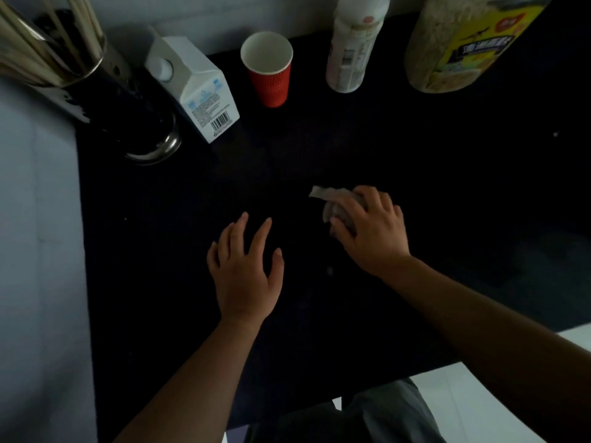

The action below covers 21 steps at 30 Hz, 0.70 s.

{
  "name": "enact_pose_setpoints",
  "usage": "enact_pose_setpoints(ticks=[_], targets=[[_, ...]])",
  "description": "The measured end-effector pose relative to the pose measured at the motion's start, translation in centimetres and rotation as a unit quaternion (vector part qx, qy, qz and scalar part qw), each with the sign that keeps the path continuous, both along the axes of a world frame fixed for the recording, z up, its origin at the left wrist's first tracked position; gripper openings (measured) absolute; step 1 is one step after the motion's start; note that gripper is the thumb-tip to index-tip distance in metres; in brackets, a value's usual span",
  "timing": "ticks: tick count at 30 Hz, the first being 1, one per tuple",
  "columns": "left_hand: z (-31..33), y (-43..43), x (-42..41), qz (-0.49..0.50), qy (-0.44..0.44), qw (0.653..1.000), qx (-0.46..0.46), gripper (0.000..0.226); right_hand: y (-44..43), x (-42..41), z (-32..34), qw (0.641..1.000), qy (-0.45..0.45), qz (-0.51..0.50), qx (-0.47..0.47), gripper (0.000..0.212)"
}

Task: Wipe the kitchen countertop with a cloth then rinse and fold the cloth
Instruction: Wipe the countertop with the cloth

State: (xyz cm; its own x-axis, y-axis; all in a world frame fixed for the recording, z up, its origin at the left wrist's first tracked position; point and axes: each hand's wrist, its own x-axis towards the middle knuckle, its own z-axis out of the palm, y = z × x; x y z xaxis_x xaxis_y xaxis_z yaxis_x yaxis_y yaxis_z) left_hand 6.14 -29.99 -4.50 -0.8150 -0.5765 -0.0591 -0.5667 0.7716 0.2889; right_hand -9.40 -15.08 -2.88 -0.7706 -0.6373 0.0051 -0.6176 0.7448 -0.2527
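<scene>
The black countertop (319, 148) fills the middle of the head view. A small grey cloth (329, 196) lies bunched on it, right of centre. My right hand (371, 228) lies over the cloth with fingers curled round it, hiding most of it. One corner of the cloth sticks out to the left. My left hand (244, 270) is flat over the countertop to the left of the cloth, fingers spread, holding nothing.
Along the back stand a metal utensil holder (128, 100) with chopsticks, a white carton (198, 87), a red paper cup (268, 68), a white bottle (351, 52) and a large jar (463, 46). A wall runs along the left. The counter's front edge (447, 362) meets white floor at the right.
</scene>
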Motion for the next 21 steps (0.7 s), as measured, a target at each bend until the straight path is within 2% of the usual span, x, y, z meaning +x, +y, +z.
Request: enact_pose_setpoints(ticks=[3,5,9,13,17,21], targets=[[0.0,-0.1,-0.1,0.001,-0.002,1.0,0.007,0.05,-4.2,-3.9,0.1,0.993,-0.019,-0.112,-0.003,0.041],[0.0,-0.1,0.0,0.002,0.0,1.0,0.007,0.05,-7.6,-5.2,0.1,0.991,-0.019,-0.13,-0.007,0.041],[0.0,-0.1,0.0,0.004,0.001,1.0,0.002,0.05,-9.6,-3.0,0.0,1.0,-0.012,-0.022,-0.012,0.043],[0.0,-0.1,0.0,0.006,0.009,1.0,-0.007,0.049,-3.9,0.9,0.1,0.994,-0.014,0.103,0.017,0.046],[0.0,-0.2,0.0,0.006,0.02,1.0,-0.001,0.049,2.1,-0.1,0.2,0.993,-0.017,0.113,0.01,0.044],[-0.1,0.0,0.2,0.002,0.017,1.0,-0.006,0.05,1.5,-2.8,0.3,0.999,-0.035,0.034,-0.01,0.043]])
